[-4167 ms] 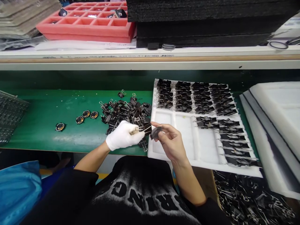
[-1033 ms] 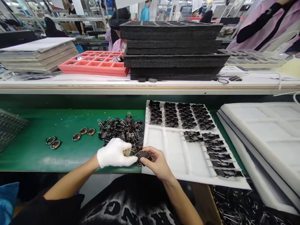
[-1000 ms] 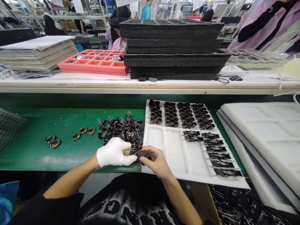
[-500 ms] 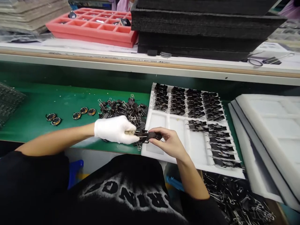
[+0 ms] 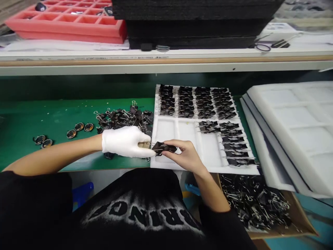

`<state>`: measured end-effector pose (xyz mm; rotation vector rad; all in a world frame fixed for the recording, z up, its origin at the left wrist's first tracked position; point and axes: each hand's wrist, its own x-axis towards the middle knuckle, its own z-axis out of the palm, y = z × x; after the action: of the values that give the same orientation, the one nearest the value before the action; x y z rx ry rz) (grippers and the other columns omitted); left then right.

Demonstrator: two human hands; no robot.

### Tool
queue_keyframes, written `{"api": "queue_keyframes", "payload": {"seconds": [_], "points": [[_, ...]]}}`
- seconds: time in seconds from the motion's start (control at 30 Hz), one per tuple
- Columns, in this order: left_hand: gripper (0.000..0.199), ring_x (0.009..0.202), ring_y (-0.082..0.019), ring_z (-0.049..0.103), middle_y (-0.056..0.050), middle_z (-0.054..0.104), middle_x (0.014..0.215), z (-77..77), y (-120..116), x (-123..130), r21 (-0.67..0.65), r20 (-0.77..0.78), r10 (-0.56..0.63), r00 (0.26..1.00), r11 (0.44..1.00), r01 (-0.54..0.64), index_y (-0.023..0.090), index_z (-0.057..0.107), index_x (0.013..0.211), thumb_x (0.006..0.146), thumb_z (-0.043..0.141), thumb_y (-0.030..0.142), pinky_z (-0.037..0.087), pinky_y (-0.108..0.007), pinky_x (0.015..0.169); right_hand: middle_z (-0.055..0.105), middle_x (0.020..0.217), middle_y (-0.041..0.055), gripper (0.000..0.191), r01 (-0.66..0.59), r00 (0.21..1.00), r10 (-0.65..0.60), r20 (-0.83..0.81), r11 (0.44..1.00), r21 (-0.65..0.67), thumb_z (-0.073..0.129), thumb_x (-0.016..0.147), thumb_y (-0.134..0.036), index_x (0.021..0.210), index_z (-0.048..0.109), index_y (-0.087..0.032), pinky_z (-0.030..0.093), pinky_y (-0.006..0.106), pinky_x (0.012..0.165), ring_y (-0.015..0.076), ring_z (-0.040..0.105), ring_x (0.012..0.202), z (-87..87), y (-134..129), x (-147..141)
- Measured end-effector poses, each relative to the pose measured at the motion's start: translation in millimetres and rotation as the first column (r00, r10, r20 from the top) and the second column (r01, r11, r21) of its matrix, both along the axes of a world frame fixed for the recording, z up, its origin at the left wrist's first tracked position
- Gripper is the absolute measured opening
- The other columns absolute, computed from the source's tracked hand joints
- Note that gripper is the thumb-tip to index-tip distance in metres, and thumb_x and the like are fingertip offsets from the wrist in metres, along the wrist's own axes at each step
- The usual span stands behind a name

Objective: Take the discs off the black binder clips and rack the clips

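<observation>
My left hand (image 5: 125, 141), in a white glove, pinches the wire handles of a black binder clip (image 5: 161, 148) at the near edge of the green bench. Bare, my right hand (image 5: 185, 157) grips the same clip's black body from the right, with a small dark part pressed in it. Just behind my left hand lies a loose pile of binder clips (image 5: 122, 118). Under my right hand is a white foam tray (image 5: 166, 130) whose far and right compartments hold rows of clips.
Several small round gold-and-black parts (image 5: 79, 126) lie on the green mat at the left. A stack of white foam trays (image 5: 293, 128) stands at the right, and a cardboard box of clips (image 5: 255, 203) sits below the bench. The shelf above holds a red tray (image 5: 65, 21) and black foam trays (image 5: 192, 17).
The view has tilted down and shifted right since a second ago. Both hands stay joined on the clip and have moved slightly away from my body, over the tray's near left corner.
</observation>
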<state>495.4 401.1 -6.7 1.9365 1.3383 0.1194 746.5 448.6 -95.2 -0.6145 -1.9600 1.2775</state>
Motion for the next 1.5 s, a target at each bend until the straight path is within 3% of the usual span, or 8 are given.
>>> {"api": "queue_keyframes", "payload": {"seconds": [0.1, 0.2, 0.3, 0.37, 0.43, 0.57, 1.23, 1.5], "points": [[0.062, 0.056, -0.013, 0.053, -0.004, 0.065, 0.063, -2.3, 16, 18, -0.264, 0.154, 0.068, 0.986, 0.964, -0.025, 0.019, 0.067, 0.07, 0.102, 0.038, 0.063, 0.041, -0.026, 0.057, 0.082, 0.103, 0.0042, 0.024, 0.129, 0.992, -0.117, -0.054, 0.892, 0.433, 0.073, 0.094, -0.014, 0.115, 0.076, -0.025, 0.058, 0.036, 0.082, 0.0198, 0.077, 0.094, 1.0, 3, 18], [0.071, 0.057, -0.015, 0.057, -0.008, 0.068, 0.066, -8.8, 36, 46, -0.52, 0.265, 0.104, 0.959, 0.853, 0.051, 0.016, 0.069, 0.071, 0.098, 0.038, 0.074, 0.045, -0.027, 0.057, 0.082, 0.105, 0.0013, 0.035, 0.239, 0.953, -0.291, -0.082, 0.561, 0.793, 0.067, 0.095, -0.006, 0.121, 0.072, -0.028, 0.05, 0.037, 0.09, 0.0177, 0.075, 0.101, -4.6, 6, 46], [0.063, 0.062, -0.015, 0.061, -0.008, 0.071, 0.071, -22.2, 60, 81, -0.492, 0.308, 0.066, 0.949, 0.865, 0.099, 0.015, 0.071, 0.078, 0.095, 0.05, 0.073, 0.047, -0.027, 0.059, 0.078, 0.119, 0.0025, 0.039, 0.32, 0.827, -0.553, -0.098, 0.32, 0.892, 0.073, 0.093, -0.012, 0.126, 0.069, -0.032, 0.043, 0.041, 0.102, 0.0196, 0.07, 0.112, -19.3, 4, 77], [0.06, 0.065, -0.016, 0.062, -0.007, 0.071, 0.073, -36.5, 79, 106, -0.272, 0.225, 0.027, 0.974, 0.962, 0.037, 0.015, 0.069, 0.08, 0.097, 0.049, 0.069, 0.048, -0.028, 0.064, 0.07, 0.135, 0.0094, 0.042, 0.406, 0.668, -0.739, -0.086, 0.266, 0.874, 0.077, 0.091, -0.024, 0.131, 0.067, -0.03, 0.039, 0.046, 0.106, 0.0283, 0.061, 0.126, -31.8, -1, 92], [0.053, 0.069, -0.019, 0.064, -0.009, 0.071, 0.078, -53.2, 96, 131, 0.092, 0.031, -0.031, 0.999, 0.995, 0.028, 0.015, 0.069, 0.086, 0.101, 0.048, 0.061, 0.049, -0.031, 0.068, 0.065, 0.138, 0.0156, 0.04, 0.501, 0.545, -0.838, 0.006, 0.332, 0.799, 0.075, 0.092, -0.031, 0.131, 0.068, -0.024, 0.037, 0.049, 0.106, 0.0346, 0.055, 0.131, -44.0, -10, 99], [0.046, 0.082, -0.028, 0.07, -0.017, 0.071, 0.086, -81.1, 120, 174, 0.485, -0.372, -0.065, 0.926, 0.837, 0.254, 0.01, 0.07, 0.104, 0.105, 0.045, 0.049, 0.047, -0.034, 0.071, 0.071, 0.127, 0.0131, 0.02, 0.558, 0.549, -0.808, 0.214, 0.545, 0.625, 0.061, 0.099, -0.024, 0.114, 0.075, -0.022, 0.034, 0.047, 0.106, 0.03, 0.063, 0.123, -61.5, -26, 88], [0.043, 0.086, -0.036, 0.074, -0.025, 0.07, 0.089, -98.1, 115, 216, 0.503, -0.508, 0.142, 0.85, 0.85, 0.159, 0.005, 0.062, 0.116, 0.106, 0.044, 0.042, 0.05, -0.04, 0.07, 0.078, 0.112, 0.0077, 0.016, 0.565, 0.623, -0.76, 0.186, 0.602, 0.564, 0.057, 0.101, -0.016, 0.105, 0.073, -0.019, 0.031, 0.042, 0.102, 0.0225, 0.07, 0.112, -67.6, -30, 73], [0.045, 0.082, -0.036, 0.074, -0.02, 0.072, 0.087, -81.7, 105, 198, 0.451, -0.489, -0.019, 0.872, 0.851, 0.271, 0.007, 0.063, 0.119, 0.102, 0.053, 0.048, 0.049, -0.038, 0.067, 0.078, 0.112, 0.0099, 0.017, 0.492, 0.616, -0.745, 0.255, 0.617, 0.615, 0.056, 0.102, -0.018, 0.108, 0.072, -0.018, 0.035, 0.042, 0.099, 0.0247, 0.07, 0.11, -72.9, -28, 82]]}}
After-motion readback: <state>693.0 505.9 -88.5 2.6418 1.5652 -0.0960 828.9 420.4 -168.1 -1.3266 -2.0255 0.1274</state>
